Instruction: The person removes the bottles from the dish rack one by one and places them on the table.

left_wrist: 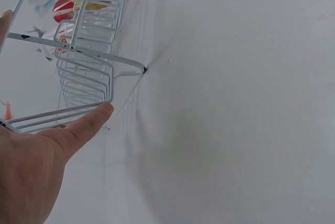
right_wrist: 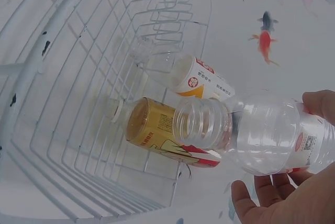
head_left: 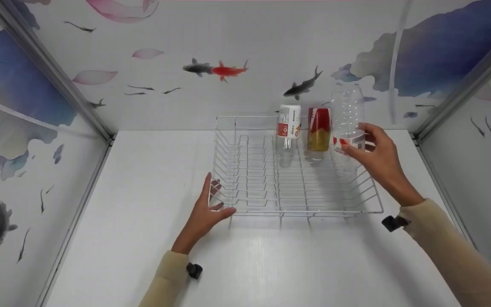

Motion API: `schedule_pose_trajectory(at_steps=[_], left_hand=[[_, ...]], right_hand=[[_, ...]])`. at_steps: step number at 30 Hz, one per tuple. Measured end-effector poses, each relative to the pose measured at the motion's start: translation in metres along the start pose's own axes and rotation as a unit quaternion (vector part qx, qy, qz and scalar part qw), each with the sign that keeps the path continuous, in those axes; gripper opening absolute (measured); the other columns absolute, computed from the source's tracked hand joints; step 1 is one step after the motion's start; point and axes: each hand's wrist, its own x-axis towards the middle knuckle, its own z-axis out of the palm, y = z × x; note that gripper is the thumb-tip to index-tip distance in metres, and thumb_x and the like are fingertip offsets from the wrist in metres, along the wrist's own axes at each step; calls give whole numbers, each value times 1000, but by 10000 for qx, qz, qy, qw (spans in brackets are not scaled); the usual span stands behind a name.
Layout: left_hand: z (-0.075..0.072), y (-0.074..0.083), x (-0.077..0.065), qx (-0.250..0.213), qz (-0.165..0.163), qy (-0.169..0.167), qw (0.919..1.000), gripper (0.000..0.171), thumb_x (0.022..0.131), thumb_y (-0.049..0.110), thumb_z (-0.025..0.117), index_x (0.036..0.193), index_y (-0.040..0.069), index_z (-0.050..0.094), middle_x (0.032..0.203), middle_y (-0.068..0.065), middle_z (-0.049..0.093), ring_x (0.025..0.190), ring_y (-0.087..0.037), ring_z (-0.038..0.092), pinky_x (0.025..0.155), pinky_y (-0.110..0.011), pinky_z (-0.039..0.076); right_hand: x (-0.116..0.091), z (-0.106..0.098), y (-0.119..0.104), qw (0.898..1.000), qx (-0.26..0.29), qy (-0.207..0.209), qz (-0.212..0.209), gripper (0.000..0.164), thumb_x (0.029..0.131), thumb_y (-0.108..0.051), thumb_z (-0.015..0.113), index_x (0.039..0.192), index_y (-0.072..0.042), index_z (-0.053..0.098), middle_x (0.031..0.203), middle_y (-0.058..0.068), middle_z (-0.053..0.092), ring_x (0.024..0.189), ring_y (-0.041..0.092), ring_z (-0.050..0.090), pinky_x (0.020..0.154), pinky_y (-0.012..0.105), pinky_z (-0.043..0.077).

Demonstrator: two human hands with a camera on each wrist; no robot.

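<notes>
A white wire dish rack (head_left: 262, 212) stands on the table. At its front left corner, my left hand (head_left: 198, 219) holds the frame, thumb on the front rim and fingers against the left side. My right hand (head_left: 379, 153) grips a clear plastic bottle (head_left: 348, 108) around its labelled part, at the rack's back right. In the right wrist view, this bottle's ribbed neck end (right_wrist: 191, 123) points down toward the rack. Beside it in the rack are a red and gold bottle (head_left: 319, 128) and a clear bottle with a white label (head_left: 289, 121), both neck down.
The white tabletop (head_left: 151, 179) extends around the rack. Behind it rises a wall (head_left: 249, 34) printed with fish and petals, and side panels with metal frame strips (head_left: 77, 221) enclose the left and right.
</notes>
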Motion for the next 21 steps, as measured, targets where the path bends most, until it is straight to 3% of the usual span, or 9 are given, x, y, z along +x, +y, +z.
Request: schedule_pose_trajectory(at_steps=[14, 21], left_hand=[[-1, 1, -1, -51, 35, -34, 10000, 140, 84, 40, 99, 179, 23, -2, 177, -21, 29, 161, -39, 38, 118, -50, 51], [0, -1, 0, -35, 55, -33, 10000, 138, 85, 37, 99, 179, 22, -2, 177, -21, 30, 161, -39, 39, 117, -52, 52]], right_hand=[[-14, 9, -3, 9995, -110, -168, -260, 74, 101, -25, 83, 162, -3, 47, 151, 16, 57, 136, 33, 58, 110, 21, 52], [-17, 17, -5, 9984, -170, -356, -396, 73, 99, -20, 85, 160, -1, 49, 149, 17, 57, 135, 33, 57, 118, 50, 51]])
